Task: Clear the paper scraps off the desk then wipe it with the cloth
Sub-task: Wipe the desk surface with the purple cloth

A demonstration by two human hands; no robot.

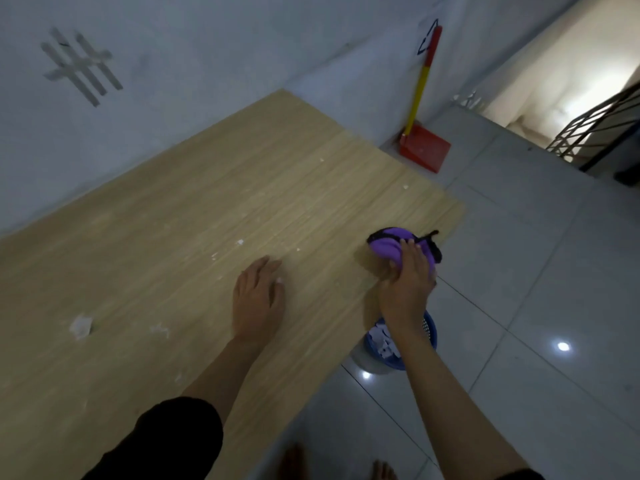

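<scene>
A light wooden desk (194, 216) runs along the wall. My right hand (407, 278) is shut on a purple cloth with black trim (389, 245) near the desk's right edge. My left hand (258, 299) lies flat on the desk top, palm down, fingers apart. A crumpled white paper scrap (81, 326) sits at the left, a thinner one (159, 330) beside it, and several tiny white bits (239, 242) are scattered over the middle.
A blue basket (427, 332) holding white paper stands on the tiled floor below the desk's right edge, partly hidden by my right arm. A red dustpan with a yellow and red handle (424, 150) leans against the wall. A stair railing (595, 129) is at far right.
</scene>
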